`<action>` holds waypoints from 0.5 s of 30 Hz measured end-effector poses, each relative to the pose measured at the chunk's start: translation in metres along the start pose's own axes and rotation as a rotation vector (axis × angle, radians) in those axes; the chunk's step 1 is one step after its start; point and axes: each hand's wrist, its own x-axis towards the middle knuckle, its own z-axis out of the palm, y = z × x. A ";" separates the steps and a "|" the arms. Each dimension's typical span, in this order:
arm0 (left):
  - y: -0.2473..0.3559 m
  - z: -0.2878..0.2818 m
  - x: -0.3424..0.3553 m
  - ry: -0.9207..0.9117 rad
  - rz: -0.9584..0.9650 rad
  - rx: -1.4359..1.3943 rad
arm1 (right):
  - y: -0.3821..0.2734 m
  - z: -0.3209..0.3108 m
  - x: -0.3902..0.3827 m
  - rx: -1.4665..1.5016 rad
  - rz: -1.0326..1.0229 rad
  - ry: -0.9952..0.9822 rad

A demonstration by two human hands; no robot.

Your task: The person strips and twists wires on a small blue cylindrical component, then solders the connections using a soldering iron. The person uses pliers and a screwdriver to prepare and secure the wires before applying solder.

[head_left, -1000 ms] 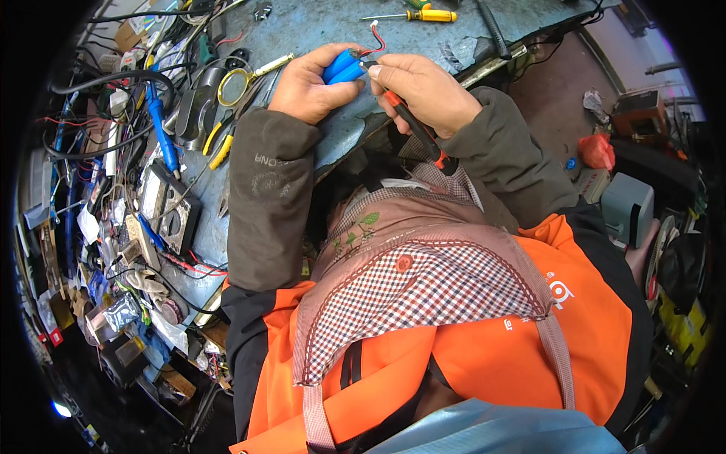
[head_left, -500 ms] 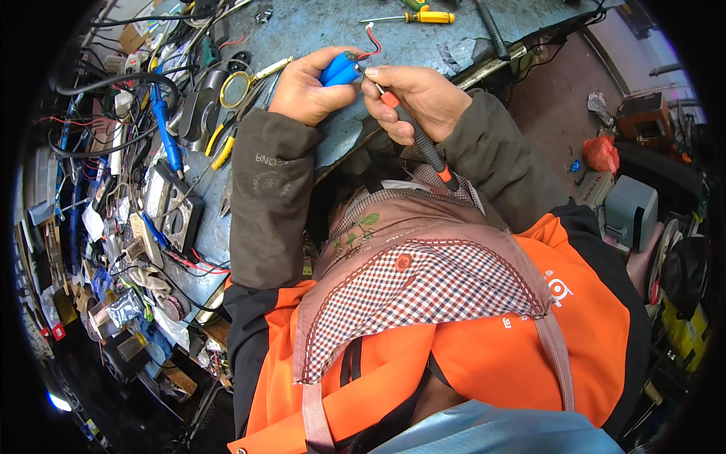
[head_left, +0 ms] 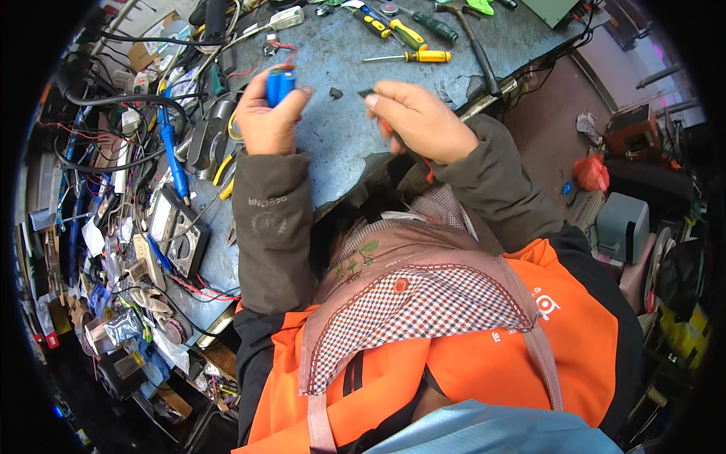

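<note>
My left hand is closed round a pack of blue cylindrical cells, with a red wire lead rising behind it over the blue worktop. My right hand grips a red-and-black handled tool, mostly hidden by the fingers; its dark tip pokes out at the thumb, apart from the cells. A small dark scrap lies on the worktop between my hands, and yellow-handled pliers lie left of my left hand.
A yellow screwdriver, other hand tools and a hammer lie at the back. Cables, a blue soldering iron and parts crowd the left. Beyond the worktop's edge at right are a red bag and grey box below.
My left hand with the blue cells has moved left and a little down, away from the tool in my right hand. The view has shifted, showing more tools at the back.
</note>
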 end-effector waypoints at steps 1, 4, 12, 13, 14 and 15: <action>0.005 -0.004 0.003 0.070 -0.002 -0.025 | -0.003 -0.004 0.012 -0.282 -0.173 0.095; 0.022 -0.017 0.010 0.227 0.111 -0.163 | -0.006 -0.003 0.049 -0.718 -0.455 0.250; 0.060 -0.082 0.013 0.453 0.247 -0.399 | -0.003 0.034 0.029 -0.444 -0.738 0.321; 0.060 -0.086 0.014 0.441 0.229 -0.416 | -0.006 0.039 0.012 -0.346 -0.595 0.247; 0.063 -0.085 0.011 0.406 0.238 -0.434 | -0.003 0.049 -0.004 -0.339 -0.615 0.231; 0.061 -0.076 0.018 0.383 0.231 -0.412 | 0.005 0.050 -0.011 -0.336 -0.671 0.214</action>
